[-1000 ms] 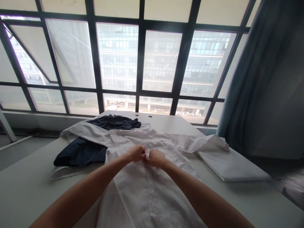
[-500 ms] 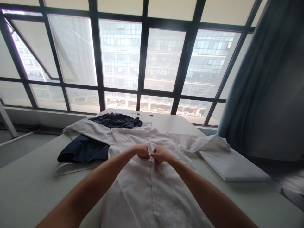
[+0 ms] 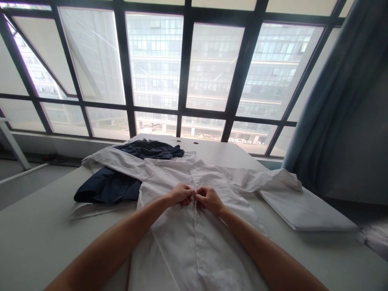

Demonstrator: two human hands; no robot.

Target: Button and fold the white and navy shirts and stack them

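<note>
A white shirt [image 3: 178, 238] lies spread out on the table, collar toward the window and sleeves stretched to both sides. Its front placket runs down the middle toward me. My left hand [image 3: 182, 195] pinches the placket from the left at chest height. From the right, my right hand [image 3: 208, 198] pinches the same strip, with its fingertips almost against those of the left. The fingers hide whatever small part, such as a button, may sit between them.
Dark navy clothing [image 3: 110, 186] lies under and beyond the left sleeve. A folded white cloth [image 3: 312, 208] rests at the right, partly beneath the right sleeve. The white table [image 3: 39, 234] reaches toward a large window. A blue-grey curtain [image 3: 327, 105] hangs at the right.
My fingers have shifted slightly and the hands look a little more turned, still pinching the placket at about the same spot. The view has tilted down slightly.
</note>
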